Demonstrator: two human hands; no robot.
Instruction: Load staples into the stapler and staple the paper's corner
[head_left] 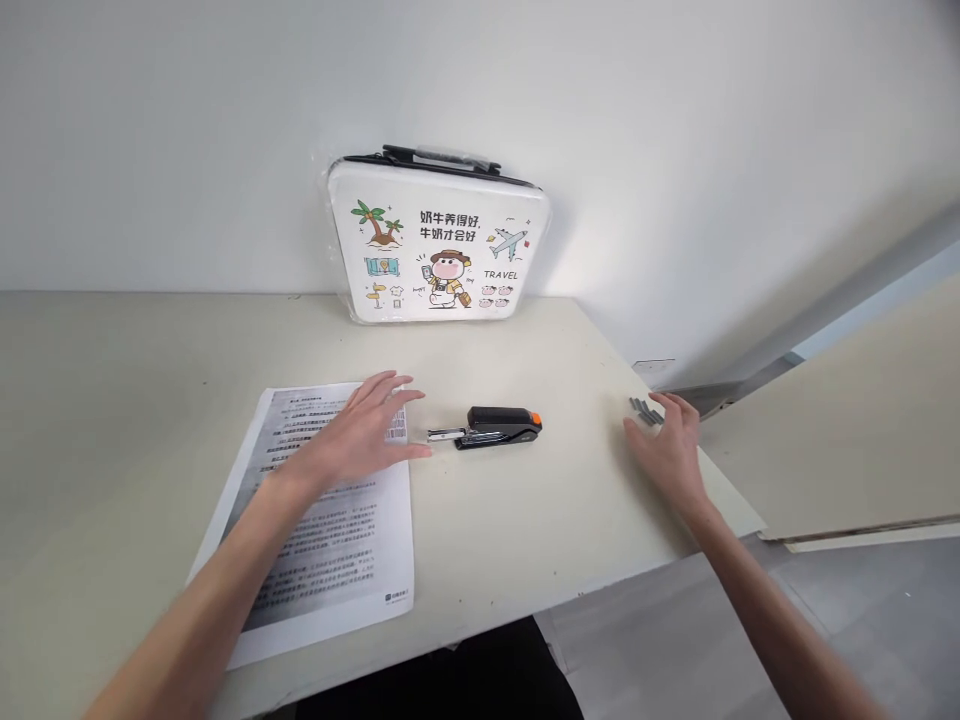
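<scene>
A black stapler (499,427) with an orange tip lies on its base mid-table, its metal staple tray sticking out to the left. Just left of that tray is my left hand (367,430), thumb and fingers spread, above the printed paper sheet (337,560). It holds nothing. At the table's right edge, my right hand (670,445) reaches around several strips of staples (645,410). Its thumb and fingers are apart on either side of the strips, which lie on the table. Whether the fingertips touch them I cannot tell.
A white case (450,250) with cartoon travel prints and a black handle stands against the wall at the back. The pale table (510,530) ends at its right edge near a cream panel (862,420). My dark-clothed lap (450,685) shows below the front edge.
</scene>
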